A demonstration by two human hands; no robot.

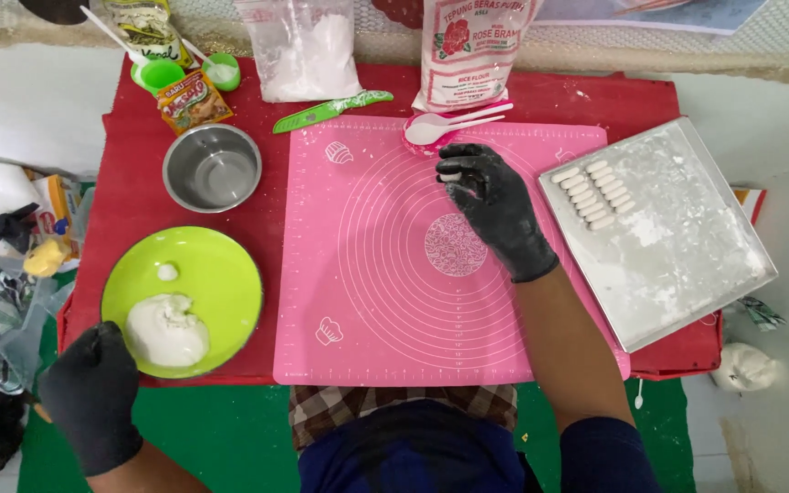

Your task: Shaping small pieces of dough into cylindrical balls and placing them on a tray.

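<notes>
My right hand (495, 208), in a black glove, hovers over the upper right of the pink silicone baking mat (385, 301) with its fingers closed on a small white piece of dough (452, 175). My left hand (93, 394), also gloved, rests as a closed fist at the lower left, beside the green plate (221, 265). That plate holds a lump of white dough (168, 330) and a small separate bit (167, 271). To the right, a floured metal tray (678, 246) carries several short dough sticks (595, 194) in two rows.
A pink bowl with white spoons (440, 128) sits above my right hand. A steel bowl (212, 167), a green knife (331, 110), flour bags (303, 46), a seasoning packet (192, 100) and small green cups (159, 73) line the red table's back. Clutter lies on the floor at left.
</notes>
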